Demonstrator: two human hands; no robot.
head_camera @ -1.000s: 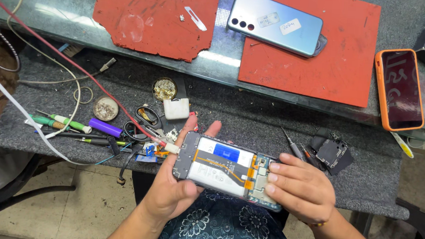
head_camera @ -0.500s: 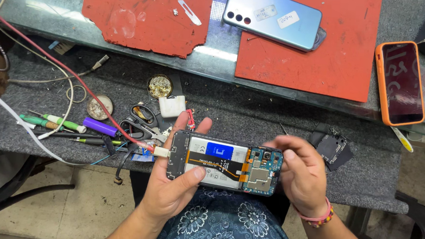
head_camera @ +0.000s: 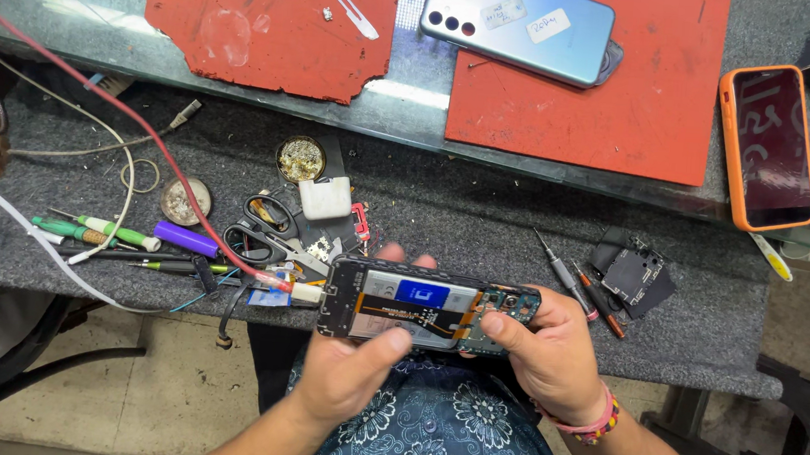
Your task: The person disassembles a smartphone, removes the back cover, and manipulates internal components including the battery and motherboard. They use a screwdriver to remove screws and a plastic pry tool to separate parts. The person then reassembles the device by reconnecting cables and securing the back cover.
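My left hand (head_camera: 342, 385) cradles the opened phone (head_camera: 428, 307) from below, fingers wrapped behind it and thumb lying across its lower edge, so it is grasping the left half. My right hand (head_camera: 548, 352) grips the right end, thumb pressed on the small board there. The phone sits between both hands, just above my lap and at the near edge of the table (head_camera: 482, 219). Its long axis runs left to right, insides facing up at me. A white cable (head_camera: 6, 219) plugs into its left end, so that end is tethered on the side of my left hand; the right hand is nearer the exposed board.

Counting outward: one opened phone in hand. Just right of my right hand lie two slim screwdrivers (head_camera: 577, 282) and one black cover piece (head_camera: 635, 272). To the left lie one pair of scissors (head_camera: 267, 223), one purple tool (head_camera: 186, 238), one green screwdriver (head_camera: 91, 231), one white block (head_camera: 324, 196) and two round tins (head_camera: 301, 159). Farther up are two red mats (head_camera: 268, 18), one silver-blue phone (head_camera: 519, 25) lying face down across them, and one phone in an orange case (head_camera: 770, 148) well apart at the right.
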